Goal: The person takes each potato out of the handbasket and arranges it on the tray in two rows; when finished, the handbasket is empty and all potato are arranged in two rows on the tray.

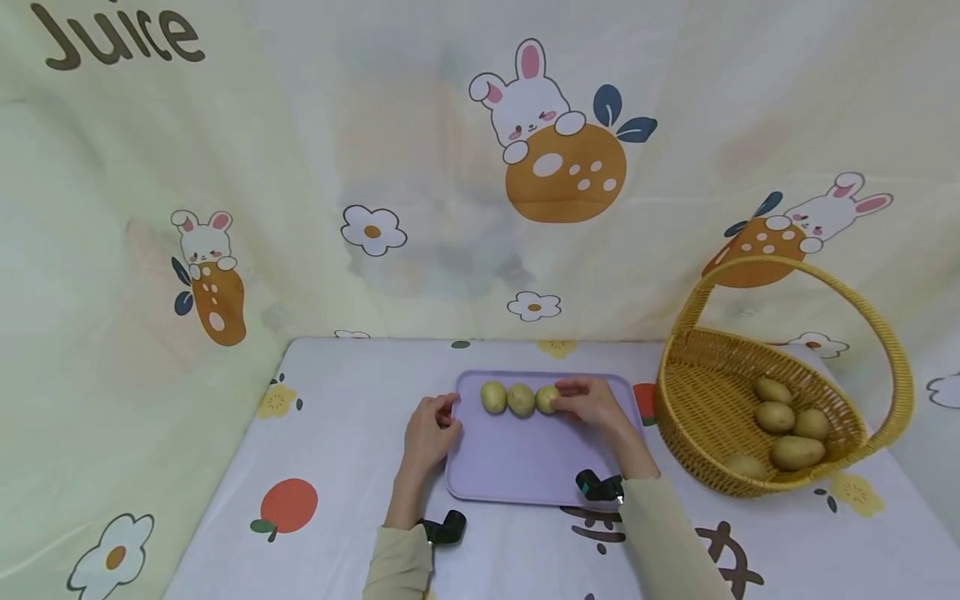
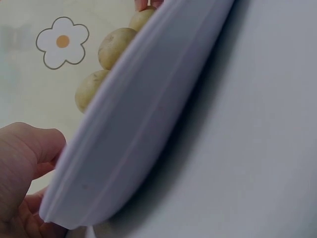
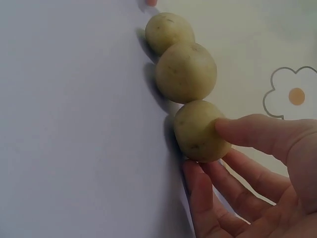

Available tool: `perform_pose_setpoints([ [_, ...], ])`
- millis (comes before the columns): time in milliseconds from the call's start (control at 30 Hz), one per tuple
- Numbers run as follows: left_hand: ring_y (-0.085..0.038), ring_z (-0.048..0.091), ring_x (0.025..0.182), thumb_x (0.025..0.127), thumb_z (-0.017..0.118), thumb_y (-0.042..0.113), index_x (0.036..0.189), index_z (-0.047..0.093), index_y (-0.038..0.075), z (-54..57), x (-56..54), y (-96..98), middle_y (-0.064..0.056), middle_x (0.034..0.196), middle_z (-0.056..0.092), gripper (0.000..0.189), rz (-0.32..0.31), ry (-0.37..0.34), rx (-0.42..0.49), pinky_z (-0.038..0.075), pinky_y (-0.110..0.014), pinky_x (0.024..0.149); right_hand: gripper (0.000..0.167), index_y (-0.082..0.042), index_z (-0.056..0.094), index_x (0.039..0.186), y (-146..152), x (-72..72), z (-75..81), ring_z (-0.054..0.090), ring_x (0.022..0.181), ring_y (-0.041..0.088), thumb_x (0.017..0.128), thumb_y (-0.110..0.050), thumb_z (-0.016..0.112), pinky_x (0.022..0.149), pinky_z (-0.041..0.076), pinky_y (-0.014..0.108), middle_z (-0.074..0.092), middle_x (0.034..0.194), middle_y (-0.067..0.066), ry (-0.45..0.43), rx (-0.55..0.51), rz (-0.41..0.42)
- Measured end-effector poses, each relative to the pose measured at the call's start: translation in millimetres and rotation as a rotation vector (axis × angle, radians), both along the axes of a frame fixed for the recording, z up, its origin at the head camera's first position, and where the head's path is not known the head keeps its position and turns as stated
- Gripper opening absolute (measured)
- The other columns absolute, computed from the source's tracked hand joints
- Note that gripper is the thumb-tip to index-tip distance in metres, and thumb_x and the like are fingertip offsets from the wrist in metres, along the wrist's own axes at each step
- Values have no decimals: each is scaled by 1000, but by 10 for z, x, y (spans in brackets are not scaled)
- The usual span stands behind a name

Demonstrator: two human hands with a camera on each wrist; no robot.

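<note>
Head | right hand (image 1: pixel 590 403): pinches rightmost potato (image 1: pixel 545 400) of three on tray (image 1: pixel 525 465) | left hand (image 1: pixel 427 435): curled at tray edge, grip unclear

free: near half of tray (image 1: pixel 525 458) | obstacles: potato row (image 1: pixel 521 401) far side; arched basket handle (image 1: pixel 902 375) right

Head view: from above the near side of the table (image 1: pixel 352 433), facing forward and down; farthest off and widest, taking in left hand (image 1: pixel 429 433), right hand (image 1: pixel 594 402), tray (image 1: pixel 525 458) and basket (image 1: pixel 681 446). Left wrist view: low, close in at the tray's left edge, facing the printed backdrop (image 1: pixel 420 150); tray side slants across frame. Right wrist view: close, from the tray's right side, frame tilted. All three share the row of potatoes (image 1: pixel 521 401); wrist views catch it from opposite ends.
</note>
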State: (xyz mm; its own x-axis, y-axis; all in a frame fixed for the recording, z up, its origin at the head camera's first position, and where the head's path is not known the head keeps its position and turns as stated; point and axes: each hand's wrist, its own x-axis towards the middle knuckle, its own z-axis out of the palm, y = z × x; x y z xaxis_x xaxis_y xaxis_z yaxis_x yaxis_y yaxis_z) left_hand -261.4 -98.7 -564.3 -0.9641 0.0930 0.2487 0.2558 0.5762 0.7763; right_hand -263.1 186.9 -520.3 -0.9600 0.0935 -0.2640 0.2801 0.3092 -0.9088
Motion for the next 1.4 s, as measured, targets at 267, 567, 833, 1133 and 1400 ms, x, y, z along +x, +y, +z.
perform_pose_setpoints([
  [267, -16, 57, 75, 76, 67, 6, 117, 70, 3, 24, -1, 84, -5, 88, 57, 42, -9, 17, 3, 45, -34, 72, 43, 10, 61, 121, 124, 53, 87, 64, 83, 13, 84, -8, 74, 70, 53, 30, 67, 114, 23, 22, 3, 26],
  [567, -16, 58, 76, 75, 66, 5, 117, 70, 4, -1, 40, 35, -5, 88, 58, 42, 4, 6, -9, 46, -35, 72, 44, 11, 58, 126, 208, 150, 228, 69, 88, 22, 89, -12, 68, 77, 55, 36, 70, 105, 20, 20, -14, 0],
  [833, -18, 59, 75, 74, 66, 4, 116, 71, 3, 6, 45, -52, -7, 88, 59, 42, 21, 33, -14, 46, -36, 72, 45, 7, 57, 129, 475, 234, 482, 68, 101, 33, 95, -21, 62, 78, 55, 32, 63, 121, 27, 49, 31, -30],
  [1133, -19, 58, 75, 75, 64, 4, 115, 71, 3, 24, 57, -28, -7, 86, 58, 41, 21, 22, -9, 45, -37, 71, 51, 8, 51, 136, 970, 474, 826, 67, 89, 16, 98, -26, 58, 83, 54, 37, 64, 119, 21, 79, 41, -55],
  [1400, -18, 58, 74, 74, 64, 4, 115, 71, 3, 8, 56, 49, -7, 87, 58, 41, 15, 30, -8, 45, -36, 71, 57, 13, 43, 138, 1455, 770, 912, 65, 85, 6, 100, -28, 53, 79, 54, 25, 58, 123, 19, -38, 28, -126],
])
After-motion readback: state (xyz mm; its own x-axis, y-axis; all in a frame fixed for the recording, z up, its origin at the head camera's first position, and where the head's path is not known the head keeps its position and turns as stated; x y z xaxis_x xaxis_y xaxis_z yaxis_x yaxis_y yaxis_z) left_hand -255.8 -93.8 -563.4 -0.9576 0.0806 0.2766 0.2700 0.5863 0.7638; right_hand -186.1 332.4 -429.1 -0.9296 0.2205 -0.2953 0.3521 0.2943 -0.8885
